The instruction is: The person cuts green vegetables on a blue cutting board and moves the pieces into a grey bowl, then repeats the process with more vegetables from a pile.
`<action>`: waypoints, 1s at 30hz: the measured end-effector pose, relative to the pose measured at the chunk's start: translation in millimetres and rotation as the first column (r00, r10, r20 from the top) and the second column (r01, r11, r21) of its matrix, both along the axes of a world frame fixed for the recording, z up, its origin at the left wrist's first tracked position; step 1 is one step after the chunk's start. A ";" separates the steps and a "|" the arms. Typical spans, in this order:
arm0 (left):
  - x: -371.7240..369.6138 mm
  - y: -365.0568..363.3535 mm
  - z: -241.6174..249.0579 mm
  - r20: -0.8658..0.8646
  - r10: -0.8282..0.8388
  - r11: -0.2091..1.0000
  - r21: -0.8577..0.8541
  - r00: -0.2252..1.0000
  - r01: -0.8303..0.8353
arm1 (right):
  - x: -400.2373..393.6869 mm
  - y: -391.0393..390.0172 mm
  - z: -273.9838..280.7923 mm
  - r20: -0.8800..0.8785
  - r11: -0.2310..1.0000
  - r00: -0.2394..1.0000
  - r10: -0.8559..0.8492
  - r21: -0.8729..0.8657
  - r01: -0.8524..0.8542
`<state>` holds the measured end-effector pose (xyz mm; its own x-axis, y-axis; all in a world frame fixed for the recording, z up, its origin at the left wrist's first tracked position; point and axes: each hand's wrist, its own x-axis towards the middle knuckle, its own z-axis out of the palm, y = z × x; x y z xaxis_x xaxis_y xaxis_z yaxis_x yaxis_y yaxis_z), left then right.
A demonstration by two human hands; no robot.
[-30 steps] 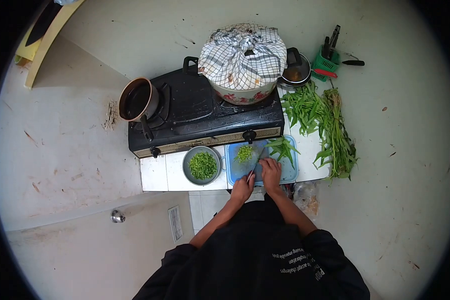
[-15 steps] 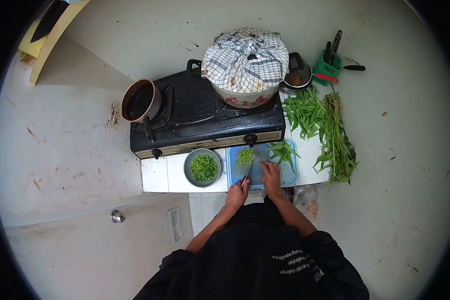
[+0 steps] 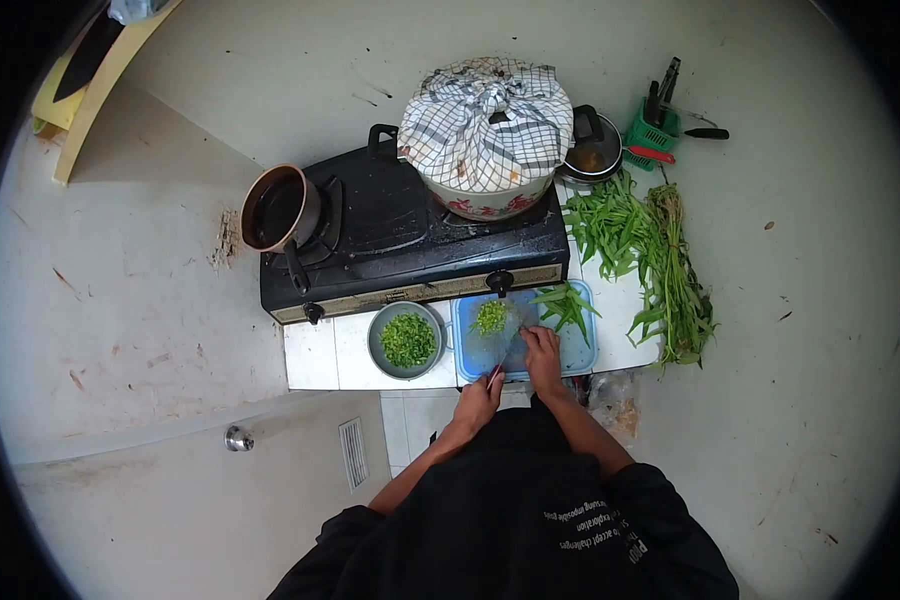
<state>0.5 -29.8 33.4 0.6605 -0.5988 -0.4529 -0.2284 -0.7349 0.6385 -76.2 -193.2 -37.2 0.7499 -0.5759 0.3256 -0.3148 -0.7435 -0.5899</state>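
My left hand is closed round the red handle of a knife, whose blade reaches over the blue cutting board. My right hand rests on the board just right of the blade, its fingers bent and pressed together; what lies under them is hidden. Ahead of the blade sits a small heap of chopped green stems. Leafy greens lie at the board's upper right. To the left, a grey bowl holds more chopped greens.
A black two-burner stove stands behind the board, carrying a copper-coloured saucepan and a large pot topped with a checked cloth. Long leafy stems lie right. A green basket holds utensils near a lidded pan.
The knife and my left hand have shifted slightly toward the right hand. My right hand stays nearly in place. The whole view has tilted a little.
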 end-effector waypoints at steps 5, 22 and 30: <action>-2.3 3.3 -6.6 0.023 -0.006 1.000 -0.012 1.000 0.007 | 0.4 1.8 -4.3 0.019 1.000 1.000 -0.023 0.012 0.023; -0.6 15.2 -6.7 0.106 0.007 0.995 0.099 0.994 -0.018 | -1.2 -2.7 6.8 0.073 0.999 0.996 -0.046 0.018 0.044; 2.3 15.7 -2.8 0.059 0.019 1.000 0.000 0.998 -0.019 | -4.6 2.9 7.1 0.083 0.998 0.995 -0.052 -0.020 0.054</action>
